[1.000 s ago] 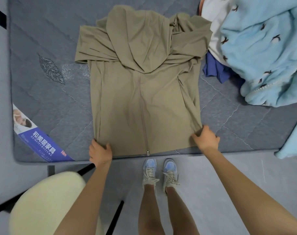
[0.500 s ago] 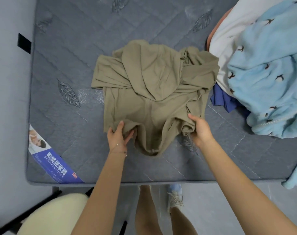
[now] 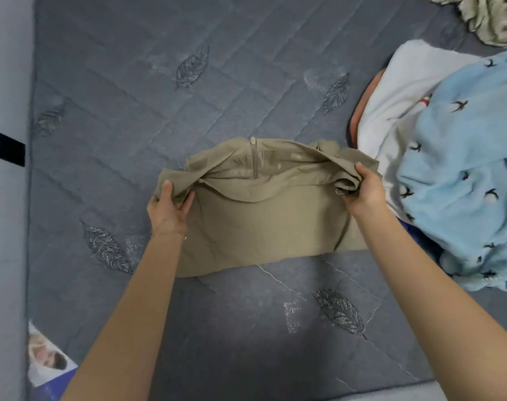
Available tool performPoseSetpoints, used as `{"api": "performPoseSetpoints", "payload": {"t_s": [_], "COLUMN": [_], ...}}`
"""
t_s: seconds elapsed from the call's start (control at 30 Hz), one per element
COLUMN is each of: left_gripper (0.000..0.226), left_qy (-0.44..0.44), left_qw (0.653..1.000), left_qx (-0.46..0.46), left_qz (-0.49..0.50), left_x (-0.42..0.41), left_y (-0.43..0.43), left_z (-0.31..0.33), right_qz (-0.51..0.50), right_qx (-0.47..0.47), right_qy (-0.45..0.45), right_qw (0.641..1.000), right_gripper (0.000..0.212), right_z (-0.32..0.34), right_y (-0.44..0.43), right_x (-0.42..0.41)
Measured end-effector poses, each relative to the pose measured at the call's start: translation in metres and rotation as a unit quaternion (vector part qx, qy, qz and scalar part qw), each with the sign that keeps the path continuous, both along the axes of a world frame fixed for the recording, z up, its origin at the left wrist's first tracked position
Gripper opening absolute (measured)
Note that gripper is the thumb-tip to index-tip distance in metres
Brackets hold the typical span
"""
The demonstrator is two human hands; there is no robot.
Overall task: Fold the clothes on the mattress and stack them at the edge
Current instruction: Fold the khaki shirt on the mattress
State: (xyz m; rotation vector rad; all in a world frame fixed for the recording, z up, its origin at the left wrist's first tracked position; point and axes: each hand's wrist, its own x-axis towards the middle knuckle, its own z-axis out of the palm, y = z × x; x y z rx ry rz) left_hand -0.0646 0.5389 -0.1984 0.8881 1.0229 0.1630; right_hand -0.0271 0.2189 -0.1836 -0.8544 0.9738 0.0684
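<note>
One grey quilted mattress [image 3: 136,117] fills the view, and every place below is given against it. Five stitched leaf motifs can be made out on its cover.

One khaki zip-front garment [image 3: 263,227] lies around the middle of the mattress, well in from the near edge. It is doubled over: its lower layer lies flat with a straight fold line facing the near edge, and its upper layer is raised and sagging between two hands. One zipper [image 3: 255,160] runs down from the garment's far side.

The left hand [image 3: 168,211] grips the garment's end toward the mattress's left edge, with the thumb on top of the cloth and the fingers curled beneath it. The right hand [image 3: 365,192] grips the opposite end, with the fingers closed round a bunched wad of khaki fabric. Both bare forearms reach in from the near edge.

Along the mattress's right side sits one loose heap of clothes. On top is one light blue fleece piece with small dark bird prints [image 3: 463,169]. Under it lies one white garment [image 3: 391,105], with an orange edge [image 3: 351,125] showing at its left. One dark blue scrap [image 3: 411,230] peeks out nearer the near edge.

At the far right corner lies one crumpled beige cloth [image 3: 495,18]. One printed label [image 3: 46,363] sits at the near left corner. One black tab [image 3: 10,149] sits just off the left edge.
</note>
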Motion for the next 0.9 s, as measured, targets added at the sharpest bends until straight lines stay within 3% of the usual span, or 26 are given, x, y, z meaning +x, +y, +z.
{"api": "performPoseSetpoints", "payload": {"t_s": [0.17,0.27,0.33,0.4,0.43,0.5,0.6,0.67,0.77,0.83,0.9], "left_gripper": [0.017,0.046,0.057,0.050,0.040,0.026,0.037,0.052,0.069,0.076,0.077], "left_qy": [-0.023,-0.031,-0.029,-0.048,-0.061,-0.088,-0.078,-0.030,0.051,0.099,0.113], "left_qw": [1.000,0.996,0.977,0.910,0.845,0.708,0.579,0.511,0.457,0.457,0.478], "left_qx": [0.006,0.045,0.142,0.315,0.421,0.563,0.603,0.615,0.626,0.605,0.611], "left_qz": [-0.002,-0.075,-0.157,-0.266,-0.323,-0.416,-0.544,-0.599,-0.630,-0.645,-0.620], "left_x": [0.045,0.053,0.048,0.042,0.041,0.040,0.045,0.052,0.071,0.079,0.078], "left_y": [0.005,-0.005,-0.018,-0.031,-0.036,-0.047,-0.068,-0.079,-0.088,-0.094,-0.107], "left_z": [-0.015,-0.027,-0.037,-0.048,-0.054,-0.065,-0.077,-0.083,-0.091,-0.094,-0.094], "right_qz": [-0.009,0.071,0.136,0.209,0.265,0.401,0.547,0.560,0.554,0.534,0.487], "right_qx": [0.073,-0.052,-0.164,-0.257,-0.307,-0.422,-0.538,-0.574,-0.590,-0.599,-0.627], "right_qy": [-0.054,-0.050,-0.057,-0.085,-0.096,-0.105,-0.049,-0.001,0.024,0.036,0.037], "right_qw": [0.996,0.995,0.975,0.940,0.909,0.806,0.639,0.597,0.587,0.595,0.607], "right_gripper": [0.023,0.026,0.040,0.041,0.036,0.028,0.036,0.047,0.061,0.071,0.077], "right_z": [-0.004,-0.015,-0.025,-0.036,-0.042,-0.056,-0.079,-0.087,-0.091,-0.090,-0.086], "right_y": [0.000,-0.002,-0.005,-0.009,-0.012,-0.019,-0.026,-0.031,-0.040,-0.046,-0.051], "right_x": [0.048,0.055,0.049,0.042,0.039,0.038,0.040,0.039,0.036,0.033,0.027]}}
